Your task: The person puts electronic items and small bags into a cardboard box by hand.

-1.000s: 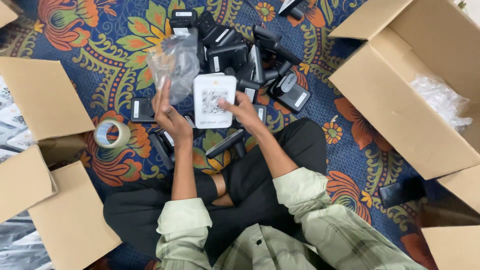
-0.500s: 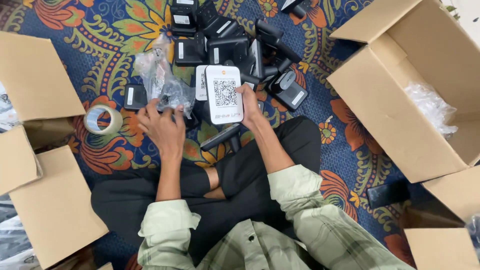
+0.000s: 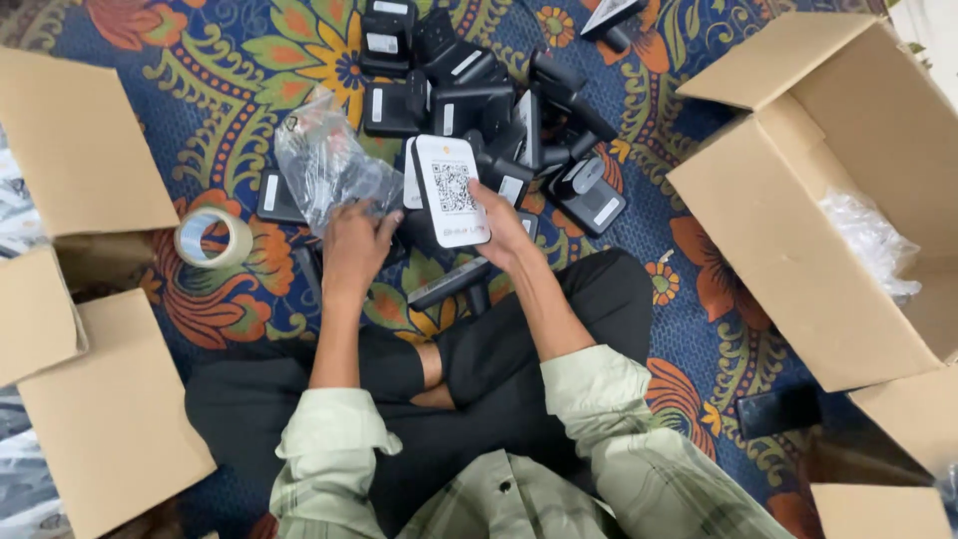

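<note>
A: Sitting cross-legged on the patterned carpet (image 3: 249, 60). Gripping a white code card (image 3: 451, 190) in the right hand (image 3: 504, 235), fingers clamped on its lower right edge, card upright at about twelve o'clock from the lap.

B: And holding what on the other side?

A: Pinching a crumpled clear plastic bag (image 3: 324, 170) with the left hand (image 3: 354, 250), fingers closed on the bag's lower end, something dark showing through it. Sitting just beside the card, at about eleven o'clock.

B: Lying where, the rest?

A: Piling up at twelve to one o'clock: a heap of black stands (image 3: 479, 90), many carrying small white labels, none bagged as far as visible. Resting flat near the knees, one more black stand (image 3: 449, 284). Lying at nine o'clock, a roll of clear tape (image 3: 213, 238), untouched.

B: Getting anywhere, judging by the boxes?

A: Looking early to middling. Standing open at three o'clock, a big cardboard box (image 3: 798, 250) holding only a wad of clear plastic (image 3: 868, 240) at its far side, otherwise mostly bare inside. Lying open at eight to nine o'clock, further cardboard flaps (image 3: 90, 140), contents hidden. Seeming one item in hand, a whole heap left loose, nothing sealed.

B: Anything else nearby?

A: Lying at four o'clock, a dark flat thing (image 3: 778, 411) on the carpet, too dim for telling.
</note>
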